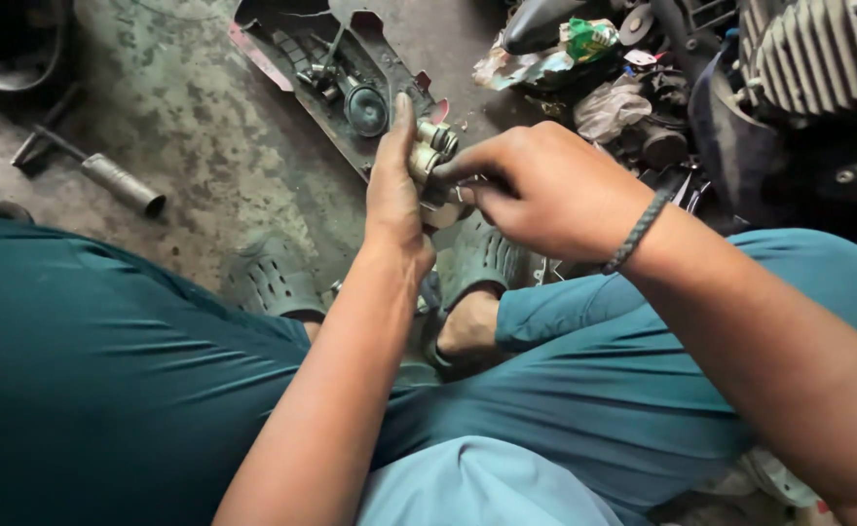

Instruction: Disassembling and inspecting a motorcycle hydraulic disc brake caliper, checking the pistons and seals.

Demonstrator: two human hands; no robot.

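Observation:
My left hand (394, 190) is raised edge-on and cups a small metal part (433, 146) with pale round cylinders, held above my feet. My right hand (536, 185) comes in from the right with fingers pinched against the same part, just below the cylinders. A braided band (635, 232) sits on my right wrist. Whether a tool is between the right fingers is hidden. I am squatting in teal trousers, with grey perforated clogs (273, 278) under the hands.
A dark plastic panel (336, 73) holding a round horn and small parts lies on the stained concrete floor beyond the hands. A metal socket tool (122, 183) lies at left. An engine with cooling fins (818, 54), crumpled wrappers and scrap crowd the top right.

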